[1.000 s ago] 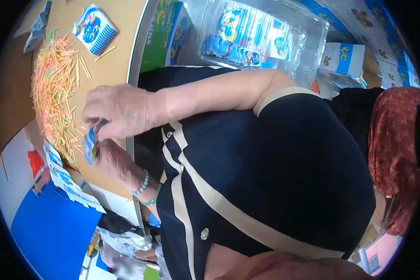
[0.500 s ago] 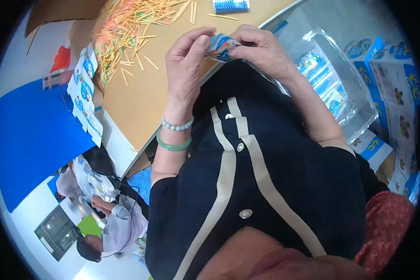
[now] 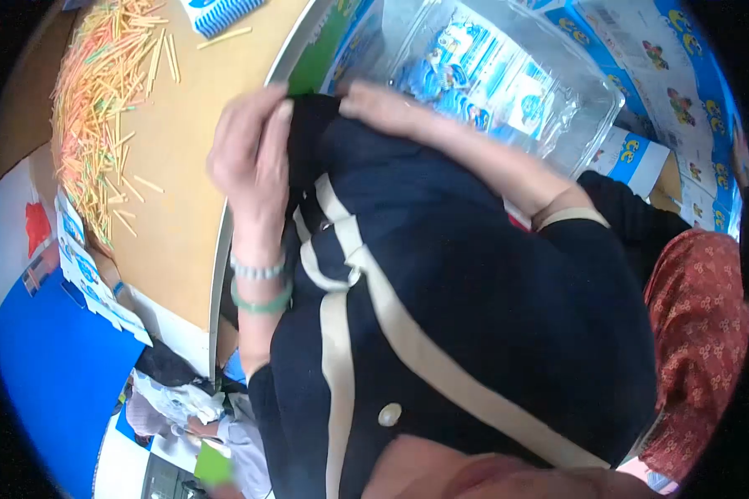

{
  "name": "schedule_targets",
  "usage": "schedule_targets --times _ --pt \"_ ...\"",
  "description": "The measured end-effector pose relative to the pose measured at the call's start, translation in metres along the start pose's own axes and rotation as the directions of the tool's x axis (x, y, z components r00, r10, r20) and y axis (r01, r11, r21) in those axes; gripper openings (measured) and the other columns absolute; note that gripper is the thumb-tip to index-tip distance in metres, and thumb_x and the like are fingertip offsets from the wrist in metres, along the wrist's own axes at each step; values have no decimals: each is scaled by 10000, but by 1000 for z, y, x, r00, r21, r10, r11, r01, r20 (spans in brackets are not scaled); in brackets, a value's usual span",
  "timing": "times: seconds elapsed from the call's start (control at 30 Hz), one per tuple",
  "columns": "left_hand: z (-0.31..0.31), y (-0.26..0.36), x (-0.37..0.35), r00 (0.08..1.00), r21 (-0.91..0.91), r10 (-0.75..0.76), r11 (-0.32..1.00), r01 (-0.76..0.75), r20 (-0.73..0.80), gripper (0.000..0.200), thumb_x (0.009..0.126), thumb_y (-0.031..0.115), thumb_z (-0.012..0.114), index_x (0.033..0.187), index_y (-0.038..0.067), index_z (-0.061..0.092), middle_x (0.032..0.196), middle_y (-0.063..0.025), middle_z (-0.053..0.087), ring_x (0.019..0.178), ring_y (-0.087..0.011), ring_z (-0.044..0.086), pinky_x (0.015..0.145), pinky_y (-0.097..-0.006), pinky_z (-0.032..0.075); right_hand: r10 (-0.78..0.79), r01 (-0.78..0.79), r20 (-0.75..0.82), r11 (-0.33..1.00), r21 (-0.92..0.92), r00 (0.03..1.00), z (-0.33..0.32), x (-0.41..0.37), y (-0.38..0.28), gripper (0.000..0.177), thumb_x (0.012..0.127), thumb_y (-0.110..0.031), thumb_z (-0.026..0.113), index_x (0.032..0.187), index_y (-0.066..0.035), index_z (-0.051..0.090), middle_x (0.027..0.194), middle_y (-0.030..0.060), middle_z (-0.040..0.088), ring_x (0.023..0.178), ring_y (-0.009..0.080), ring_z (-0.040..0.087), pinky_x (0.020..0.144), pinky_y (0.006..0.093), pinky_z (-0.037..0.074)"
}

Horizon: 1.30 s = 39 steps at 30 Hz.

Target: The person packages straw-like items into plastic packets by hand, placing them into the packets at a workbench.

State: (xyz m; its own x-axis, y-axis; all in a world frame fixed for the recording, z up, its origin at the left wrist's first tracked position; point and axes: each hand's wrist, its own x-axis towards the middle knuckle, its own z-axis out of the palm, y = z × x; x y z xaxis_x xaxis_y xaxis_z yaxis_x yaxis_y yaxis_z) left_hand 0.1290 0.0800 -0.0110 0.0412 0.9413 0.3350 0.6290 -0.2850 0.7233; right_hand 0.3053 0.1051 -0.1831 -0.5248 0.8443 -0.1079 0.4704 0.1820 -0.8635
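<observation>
My left hand (image 3: 250, 150), with a beaded bracelet and a green bangle, is at the table's edge beside my black top (image 3: 474, 274). Its fingers are curled in; whether they hold anything is hidden. Blurred by motion, my right hand (image 3: 379, 108) reaches over the near side of a clear plastic bin (image 3: 595, 125), and its fingertips cannot be made out. Inside the bin lie blue and white printed packets (image 3: 445, 79). No packet shows between my hands.
On the tan table (image 3: 183, 183) lie a heap of coloured sticks (image 3: 100, 100) and a blue ridged item (image 3: 225, 15). Printed cartons (image 3: 682, 100) stand at the right. Red patterned cloth (image 3: 695, 349) shows at lower right, and another person (image 3: 245, 453) at lower left.
The colourful packet is gone from between my hands, which have moved apart. The view has turned, so the table now appears farther left and more of the bin shows.
</observation>
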Motion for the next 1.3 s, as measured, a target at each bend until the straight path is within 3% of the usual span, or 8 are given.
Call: schedule_targets --times 0.17,0.37,0.5,0.67,0.77,0.93,1.03,1.3 --pt "-35 5 -29 983 6 -182 983 182 -19 120 819 -42 636 936 -32 665 875 -112 655 819 -184 629 759 -287 503 42 -40 -75 999 24 996 -6 -24 11 327 894 -260 520 1128 -44 593 1112 165 606 1054 334 574 921 393 447" --pt "-35 -7 -33 925 -137 -340 938 320 -167 100 870 5 598 937 -42 655 828 -93 632 708 -132 576 644 -240 460 544 -669 -441 715 -203 714 -115 -48 186 316 806 -113 528 1098 -115 649 1048 152 634 991 311 602 842 424 497" --pt "-32 -19 -29 895 -165 -395 916 366 -209 126 899 57 582 936 -41 651 804 -78 615 634 -96 520 562 -207 393 401 -492 -294 607 -624 867 -119 -50 239 296 821 -206 548 1089 -124 640 1067 144 618 1012 328 590 813 429 497" --pt "-31 -19 -27 878 -168 -409 911 377 -249 165 912 115 584 914 -37 647 785 -73 607 594 -79 483 526 -196 342 176 -272 -209 569 -776 962 -100 -31 233 324 807 -197 576 1115 -102 607 1095 142 578 1043 322 561 809 443 497" --pt "-31 -17 -25 890 -127 -380 925 359 -251 183 913 139 587 901 -34 644 777 -72 605 586 -76 475 522 -196 335 258 -531 -472 536 -656 843 -104 -7 254 369 787 -241 622 1117 -78 586 1136 122 564 1067 302 542 812 447 494" --pt "-30 -16 -23 903 -119 -362 932 343 -232 206 913 166 590 887 -33 639 767 -75 601 577 -75 461 515 -195 324 299 -438 -322 554 -708 898 -117 18 301 582 857 -442 638 1269 -124 379 1197 143 602 1034 349 560 825 502 461" --pt "-29 -17 -23 900 -121 -366 930 346 -238 207 912 167 589 888 -32 638 763 -76 600 574 -75 458 511 -195 320 269 -399 -305 451 -798 914 -117 26 232 366 781 -274 645 1086 -79 592 1119 119 573 1061 294 553 825 447 490" --pt "-30 -18 -25 882 -52 -388 920 389 -267 190 896 151 599 884 -31 650 754 -80 603 586 -96 481 523 -208 347 546 -723 -480 443 -530 687 -82 39 270 278 819 -273 579 1010 -75 615 1017 186 624 980 347 600 809 452 492"
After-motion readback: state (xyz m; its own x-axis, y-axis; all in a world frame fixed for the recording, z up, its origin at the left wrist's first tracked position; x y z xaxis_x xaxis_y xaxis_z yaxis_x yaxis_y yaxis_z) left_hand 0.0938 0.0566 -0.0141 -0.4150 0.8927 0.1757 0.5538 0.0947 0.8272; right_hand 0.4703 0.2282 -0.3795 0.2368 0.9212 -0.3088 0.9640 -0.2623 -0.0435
